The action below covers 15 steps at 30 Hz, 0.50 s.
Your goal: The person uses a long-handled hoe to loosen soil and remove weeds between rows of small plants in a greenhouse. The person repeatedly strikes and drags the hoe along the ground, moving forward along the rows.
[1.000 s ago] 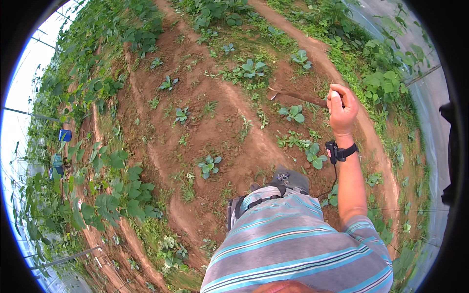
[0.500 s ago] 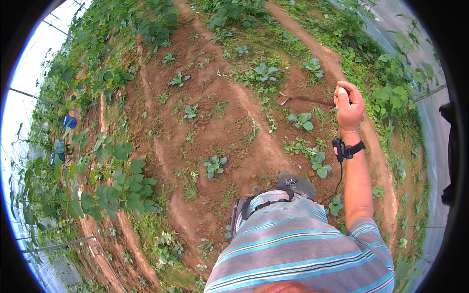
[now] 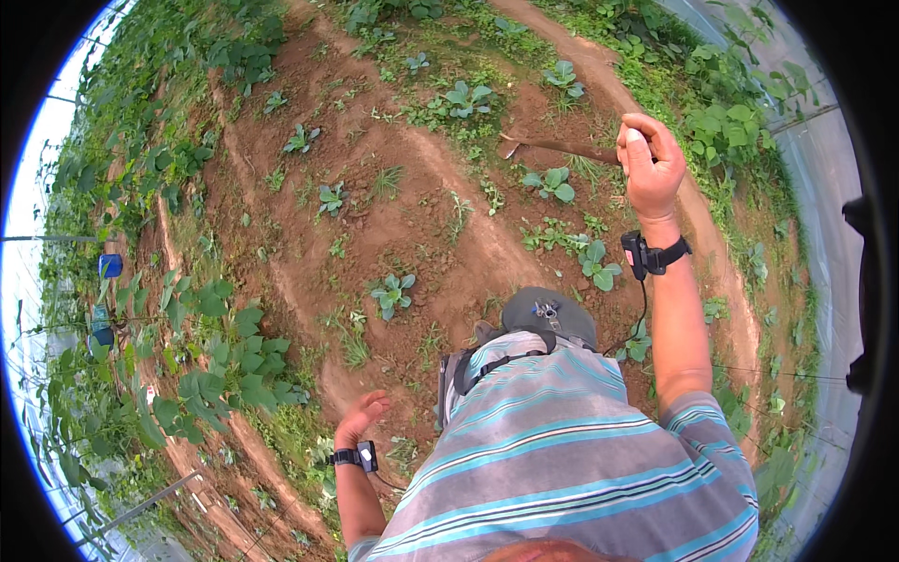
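My right hand (image 3: pixel 650 166) is closed around the end of a wooden handle. This is a small hoe (image 3: pixel 567 147), stretching left from my fist over the soil, with a small metal blade at its far end. A broad-leaved seedling (image 3: pixel 550 184) grows just below the handle, and another leafy seedling (image 3: pixel 468 99) stands beyond the blade. At the lower left my left hand (image 3: pixel 363 417) is held out beside my body with its fingers extended and nothing in it. The nearest young plant to it is a bluish-green seedling (image 3: pixel 391 295). Black straps with small devices circle both wrists.
Bare reddish soil (image 3: pixel 421 225) with scattered weeds runs between the plant rows. Tall leafy vines (image 3: pixel 211 375) crowd the left side. Blue containers (image 3: pixel 110 266) hang or stand at the far left. A dirt ridge (image 3: pixel 599 66) and plastic sheeting (image 3: pixel 815 178) lie along the right.
My left hand has come into view at the lower left. The whole view has shifted, so plants appear farther left and up. My right hand still grips the hoe.
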Motion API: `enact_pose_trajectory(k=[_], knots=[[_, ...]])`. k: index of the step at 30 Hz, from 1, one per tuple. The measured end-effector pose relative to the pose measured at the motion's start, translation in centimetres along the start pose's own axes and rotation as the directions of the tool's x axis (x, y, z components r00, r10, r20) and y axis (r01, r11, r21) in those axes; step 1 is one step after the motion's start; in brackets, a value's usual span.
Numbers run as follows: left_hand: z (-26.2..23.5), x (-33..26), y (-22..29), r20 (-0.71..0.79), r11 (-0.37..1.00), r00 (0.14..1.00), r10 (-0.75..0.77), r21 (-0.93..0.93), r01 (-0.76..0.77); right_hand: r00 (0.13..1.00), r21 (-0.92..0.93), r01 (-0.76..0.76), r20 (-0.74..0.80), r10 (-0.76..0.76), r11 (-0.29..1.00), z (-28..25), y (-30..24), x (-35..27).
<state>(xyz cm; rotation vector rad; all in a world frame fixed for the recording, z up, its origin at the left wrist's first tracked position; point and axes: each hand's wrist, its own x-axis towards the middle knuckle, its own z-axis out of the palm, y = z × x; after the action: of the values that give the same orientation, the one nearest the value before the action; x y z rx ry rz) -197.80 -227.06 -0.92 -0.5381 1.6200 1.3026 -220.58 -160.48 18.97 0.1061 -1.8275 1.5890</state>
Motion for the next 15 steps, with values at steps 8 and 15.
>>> enact_pose_trajectory(k=[8,15], knots=[[-8.2,4.0,25.3,-0.347,0.907,0.847,0.403,0.279,-0.317,0.999,0.003,-0.043,-0.022,0.043,0.999,-6.1,0.3,-0.7],[3.9,16.6,44.1,-0.202,0.782,0.779,0.594,0.372,-0.500,0.994,-0.107,-0.098,0.039,0.103,0.989,-10.6,-0.5,-1.0]])
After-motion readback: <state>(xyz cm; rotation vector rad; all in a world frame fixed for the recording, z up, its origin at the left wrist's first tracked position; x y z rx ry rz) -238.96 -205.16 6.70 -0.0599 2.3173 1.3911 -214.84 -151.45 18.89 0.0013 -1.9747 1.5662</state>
